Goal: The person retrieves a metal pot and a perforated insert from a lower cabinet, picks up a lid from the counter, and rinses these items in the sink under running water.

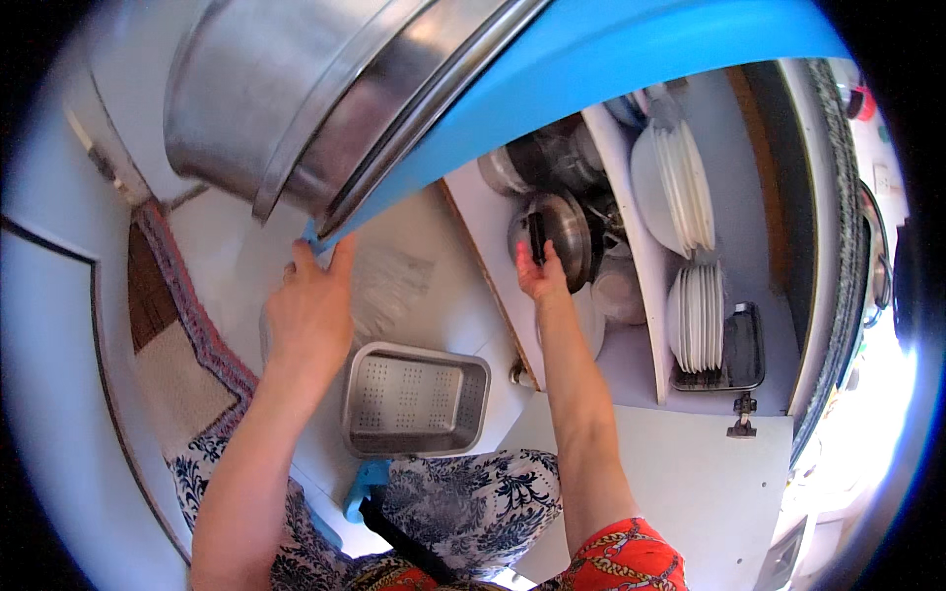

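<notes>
My right hand (543, 273) reaches into the cabinet with its fingers around the black handle (536, 235) of a round stainless-steel lid (565, 221). The lid stands tilted on the lower shelf, among other cookware. My left hand (310, 299) is raised at the left, thumb and finger gripping the corner of a glossy blue piece (606, 81) that crosses the top of the view. What that piece belongs to cannot be told. Close above my left hand looms a large stainless-steel pot (244, 96). On the floor between my arms lies a rectangular perforated metal pan (410, 395).
White plates (695, 318) and bowls (661, 185) stand on edge behind a shelf board (628, 244), beside a dark tray (743, 351). An open white cabinet door (665, 473) lies to the right. A clear plastic bag (392, 284) rests on the floor near a patterned rug (192, 318).
</notes>
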`<action>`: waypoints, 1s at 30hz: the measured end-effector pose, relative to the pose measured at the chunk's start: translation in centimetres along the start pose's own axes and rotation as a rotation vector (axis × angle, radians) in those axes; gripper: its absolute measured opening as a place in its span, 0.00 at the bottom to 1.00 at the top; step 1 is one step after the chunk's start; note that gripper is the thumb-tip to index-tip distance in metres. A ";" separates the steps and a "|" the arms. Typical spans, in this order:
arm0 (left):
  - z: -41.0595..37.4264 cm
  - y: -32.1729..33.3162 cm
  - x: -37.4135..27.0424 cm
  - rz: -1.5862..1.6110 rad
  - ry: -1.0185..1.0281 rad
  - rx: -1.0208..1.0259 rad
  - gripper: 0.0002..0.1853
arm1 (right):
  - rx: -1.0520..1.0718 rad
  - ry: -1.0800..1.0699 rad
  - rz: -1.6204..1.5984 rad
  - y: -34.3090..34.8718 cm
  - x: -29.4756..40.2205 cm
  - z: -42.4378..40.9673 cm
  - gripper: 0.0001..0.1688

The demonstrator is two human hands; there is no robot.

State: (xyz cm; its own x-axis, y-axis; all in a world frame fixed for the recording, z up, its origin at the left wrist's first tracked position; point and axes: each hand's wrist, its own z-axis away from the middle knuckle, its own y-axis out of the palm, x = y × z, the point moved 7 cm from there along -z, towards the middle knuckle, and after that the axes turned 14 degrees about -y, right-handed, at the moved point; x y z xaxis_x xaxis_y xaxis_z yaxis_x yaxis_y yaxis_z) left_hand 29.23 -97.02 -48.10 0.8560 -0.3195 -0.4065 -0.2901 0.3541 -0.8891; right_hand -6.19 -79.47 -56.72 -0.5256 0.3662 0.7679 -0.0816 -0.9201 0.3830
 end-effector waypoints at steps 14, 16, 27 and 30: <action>1.1 0.3 0.3 -0.065 0.054 0.072 0.44 | 0.088 -0.031 0.477 -1.2 -0.5 1.4 0.38; 1.1 0.1 0.0 -0.043 0.068 0.080 0.45 | 0.076 -0.059 0.493 -1.1 0.0 2.3 0.40; 1.8 0.0 0.3 -0.043 0.137 0.011 0.45 | 0.183 -0.122 0.209 -3.6 0.2 1.0 0.46; 2.1 -0.3 -0.8 -0.081 0.124 0.037 0.44 | 0.009 -0.056 0.185 -7.0 0.7 -1.3 0.48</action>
State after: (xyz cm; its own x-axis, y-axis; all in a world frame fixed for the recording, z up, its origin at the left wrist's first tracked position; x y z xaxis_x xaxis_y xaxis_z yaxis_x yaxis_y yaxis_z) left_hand 29.48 -95.05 -47.07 0.8161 -0.4533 -0.3585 -0.2043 0.3541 -0.9126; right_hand -7.07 -73.00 -59.54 -0.4831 0.1987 0.8527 0.0194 -0.9712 0.2373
